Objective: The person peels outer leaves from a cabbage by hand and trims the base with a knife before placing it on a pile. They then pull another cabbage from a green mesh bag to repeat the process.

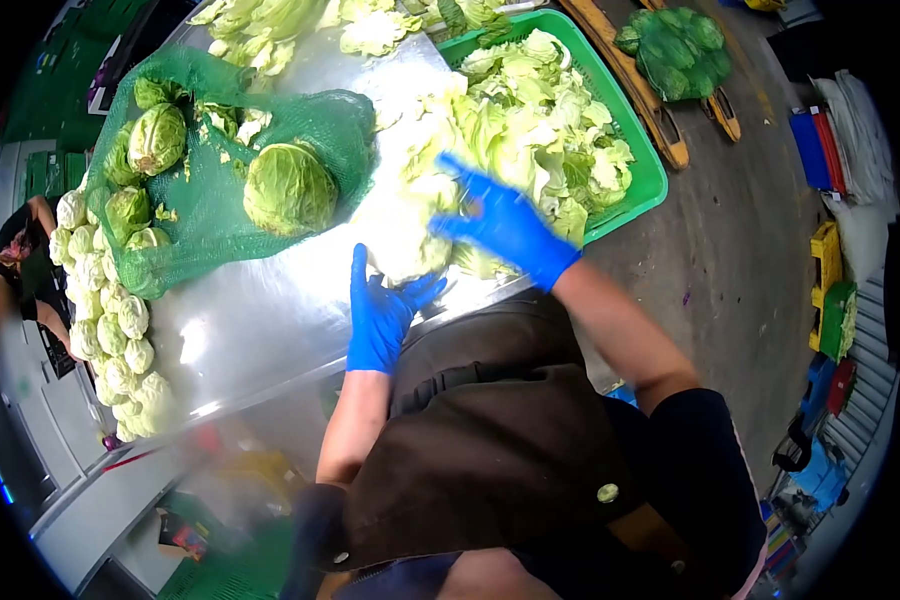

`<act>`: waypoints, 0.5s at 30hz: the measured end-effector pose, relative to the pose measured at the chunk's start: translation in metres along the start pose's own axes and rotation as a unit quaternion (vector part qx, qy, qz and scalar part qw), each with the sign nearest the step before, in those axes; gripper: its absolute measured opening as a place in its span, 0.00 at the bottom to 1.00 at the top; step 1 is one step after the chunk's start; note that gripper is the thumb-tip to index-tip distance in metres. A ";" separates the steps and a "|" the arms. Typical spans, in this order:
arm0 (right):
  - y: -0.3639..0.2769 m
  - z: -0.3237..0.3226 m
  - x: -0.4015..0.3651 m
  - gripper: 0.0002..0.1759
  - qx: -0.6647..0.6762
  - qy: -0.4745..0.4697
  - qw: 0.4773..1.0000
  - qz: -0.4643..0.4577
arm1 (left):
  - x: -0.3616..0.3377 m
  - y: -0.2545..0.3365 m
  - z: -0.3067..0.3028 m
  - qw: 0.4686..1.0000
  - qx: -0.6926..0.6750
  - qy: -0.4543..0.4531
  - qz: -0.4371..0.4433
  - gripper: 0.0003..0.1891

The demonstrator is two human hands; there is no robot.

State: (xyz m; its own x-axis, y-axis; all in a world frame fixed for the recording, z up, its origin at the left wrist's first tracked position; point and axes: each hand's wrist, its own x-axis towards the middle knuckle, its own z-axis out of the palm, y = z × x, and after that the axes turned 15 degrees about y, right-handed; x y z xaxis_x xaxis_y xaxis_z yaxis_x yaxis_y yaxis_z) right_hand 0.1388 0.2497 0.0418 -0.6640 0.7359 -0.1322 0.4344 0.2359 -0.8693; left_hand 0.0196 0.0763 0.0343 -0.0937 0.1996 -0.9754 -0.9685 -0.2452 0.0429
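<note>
A pale, trimmed cabbage (pixel 398 232) sits on the metal table, overexposed by bright light. My left hand (pixel 380 315), in a blue glove, cups its near left side, with the thumb up along the side and the fingers at its lower edge. On the right, my right hand (pixel 505 222), also blue-gloved, has its fingers apart at the cabbage's right side, slightly blurred; I see nothing held in it. Loose cabbage leaves (pixel 490 120) lie beyond that hand. To the left, a whole green cabbage (pixel 290 188) rests on a green mesh bag (pixel 220 225).
Leaves fill a green crate (pixel 650 185) at the table's right edge. Several trimmed cabbages (pixel 110 320) line the table's (pixel 240 335) left side. A bagged cabbage load (pixel 675 55) stands near a wooden pallet (pixel 625 75). Another person (pixel 30 260) is at far left.
</note>
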 end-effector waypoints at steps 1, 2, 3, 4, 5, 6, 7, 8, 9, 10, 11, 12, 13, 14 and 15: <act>0.014 0.023 -0.008 0.43 0.074 0.033 0.996 -0.044 | 0.001 0.001 -0.001 0.996 0.071 -0.002 0.051 0.40; 0.027 0.046 -0.016 0.42 0.145 0.059 0.983 -0.093 | 0.002 0.002 -0.005 0.985 0.142 -0.002 0.102 0.39; 0.020 0.038 -0.012 0.42 0.104 0.030 0.993 -0.045 | 0.020 0.017 -0.022 0.968 0.218 -0.047 0.115 0.40; 0.013 0.029 -0.003 0.42 0.063 0.001 0.998 0.001 | 0.024 0.028 -0.026 0.943 0.293 -0.093 0.129 0.40; 0.018 0.029 0.004 0.41 0.055 0.016 0.998 0.003 | 0.027 0.027 -0.029 0.895 0.343 -0.023 0.283 0.42; 0.023 0.030 0.009 0.41 0.071 0.019 0.997 -0.011 | 0.026 0.027 -0.023 0.833 0.380 0.005 0.401 0.50; 0.028 0.031 0.013 0.40 0.086 0.023 0.996 -0.024 | 0.028 0.031 -0.018 0.713 0.432 -0.043 0.551 0.54; 0.032 0.030 0.017 0.40 0.100 0.025 0.994 -0.038 | 0.032 0.035 -0.013 0.565 0.463 -0.088 0.677 0.57; 0.024 0.023 0.018 0.39 0.093 0.006 0.996 -0.017 | 0.035 0.038 -0.006 0.540 0.482 -0.112 0.681 0.58; 0.024 0.021 0.019 0.38 0.101 0.004 0.995 -0.002 | 0.040 0.041 0.003 0.514 0.502 -0.134 0.683 0.59; 0.024 0.020 0.020 0.38 0.109 0.003 0.994 0.011 | 0.045 0.045 0.012 0.486 0.520 -0.157 0.685 0.59; 0.024 0.019 0.024 0.38 0.119 0.002 0.993 0.023 | 0.047 0.048 0.017 0.456 0.536 -0.180 0.687 0.60; 0.032 0.019 0.027 0.38 0.115 -0.006 0.992 0.055 | 0.046 0.048 0.022 0.454 0.546 -0.173 0.683 0.62; 0.037 0.018 0.026 0.38 0.150 -0.003 0.985 0.080 | 0.044 0.045 0.024 0.447 0.532 -0.137 0.706 0.63; 0.041 0.017 0.023 0.38 0.184 -0.001 0.977 0.105 | 0.034 0.036 0.026 0.441 0.517 -0.100 0.727 0.64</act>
State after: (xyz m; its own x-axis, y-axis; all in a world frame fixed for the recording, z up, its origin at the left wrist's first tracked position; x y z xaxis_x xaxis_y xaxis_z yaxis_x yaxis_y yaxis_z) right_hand 0.1313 0.2652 -0.0049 -0.5844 0.7426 -0.3272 0.3132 -0.1656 -0.9352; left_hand -0.0244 0.0986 0.0082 -0.7069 0.6497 0.2797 0.5714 0.2913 0.7672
